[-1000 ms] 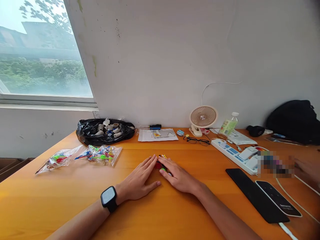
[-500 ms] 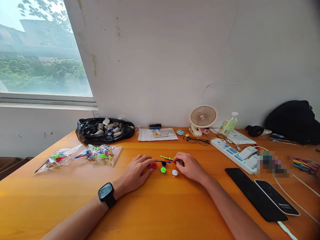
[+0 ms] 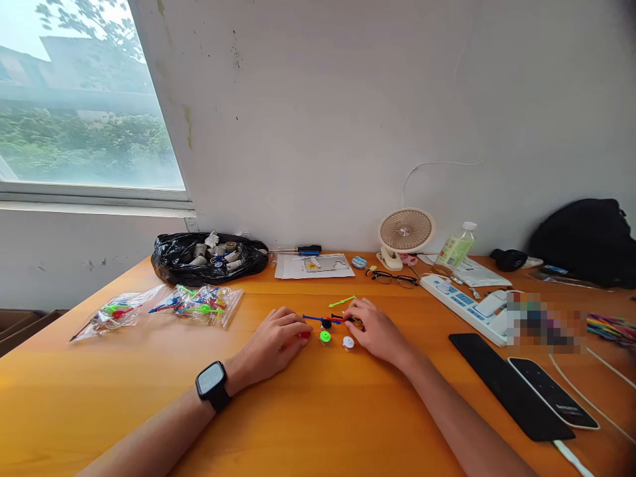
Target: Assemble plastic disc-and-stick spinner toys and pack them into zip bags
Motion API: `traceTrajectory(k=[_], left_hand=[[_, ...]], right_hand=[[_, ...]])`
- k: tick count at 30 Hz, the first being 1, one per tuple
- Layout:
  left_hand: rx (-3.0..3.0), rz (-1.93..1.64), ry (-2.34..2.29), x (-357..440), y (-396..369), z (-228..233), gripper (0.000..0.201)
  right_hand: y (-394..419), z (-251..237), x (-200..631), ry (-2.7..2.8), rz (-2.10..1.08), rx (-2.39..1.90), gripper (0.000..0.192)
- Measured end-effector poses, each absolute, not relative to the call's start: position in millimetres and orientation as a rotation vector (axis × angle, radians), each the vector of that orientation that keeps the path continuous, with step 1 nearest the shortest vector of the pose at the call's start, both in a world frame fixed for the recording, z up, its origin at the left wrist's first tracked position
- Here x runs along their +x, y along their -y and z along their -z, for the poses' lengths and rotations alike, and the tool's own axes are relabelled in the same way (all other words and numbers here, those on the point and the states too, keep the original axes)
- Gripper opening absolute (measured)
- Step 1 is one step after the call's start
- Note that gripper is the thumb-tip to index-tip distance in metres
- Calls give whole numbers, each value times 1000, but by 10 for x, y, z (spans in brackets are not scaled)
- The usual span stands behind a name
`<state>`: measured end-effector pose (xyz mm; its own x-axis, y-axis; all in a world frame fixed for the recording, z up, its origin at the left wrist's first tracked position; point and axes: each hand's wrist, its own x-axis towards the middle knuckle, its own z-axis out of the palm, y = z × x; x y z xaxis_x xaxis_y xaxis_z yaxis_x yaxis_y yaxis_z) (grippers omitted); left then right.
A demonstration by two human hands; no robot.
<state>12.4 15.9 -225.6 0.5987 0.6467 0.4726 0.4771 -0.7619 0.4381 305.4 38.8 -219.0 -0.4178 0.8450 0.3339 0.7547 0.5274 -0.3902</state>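
Both hands rest on the orange table (image 3: 308,424) near its middle, a little toward the far edge, with a scatter of small plastic parts between them. The left hand (image 3: 275,338), a smartwatch (image 3: 212,385) on its wrist, lies curled with its fingertips touching a red disc (image 3: 304,335); whether it pinches the disc or only touches it I cannot tell. The right hand (image 3: 376,328) is curled too, its fingertips at the end of a red stick (image 3: 340,317), and the grip itself is hidden.

Between the hands lie a blue stick (image 3: 314,318), a black disc (image 3: 326,324), a green disc (image 3: 324,336) and a white disc (image 3: 348,342); a green stick (image 3: 342,302) lies just beyond, toward the far edge.

These parts look light, stiff and smooth, so they probably skid at a nudge. The sticks are thin and likely best pinched near the middle or by the ends; the discs by the rim.

Open room lies toward the near edge and the near left corner. 2 clear bags (image 3: 169,307) of the same parts sit toward the left edge, a black bag (image 3: 209,257) near the far left corner. On the right, a power strip (image 3: 464,303) and 2 phones (image 3: 531,391) crowd that side.
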Motion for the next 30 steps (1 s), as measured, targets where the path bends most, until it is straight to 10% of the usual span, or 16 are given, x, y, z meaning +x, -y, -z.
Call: traceTrajectory(k=[21,30], left_hand=[[1479,-785,-787,274,-86,2451,43],[1309,-874,-682,282,-126,2392,46]], right_hand=[[-380,2153,3001,2223,-35,-1393,13],[-175,2117,2650,1868,-534,-1095,9]])
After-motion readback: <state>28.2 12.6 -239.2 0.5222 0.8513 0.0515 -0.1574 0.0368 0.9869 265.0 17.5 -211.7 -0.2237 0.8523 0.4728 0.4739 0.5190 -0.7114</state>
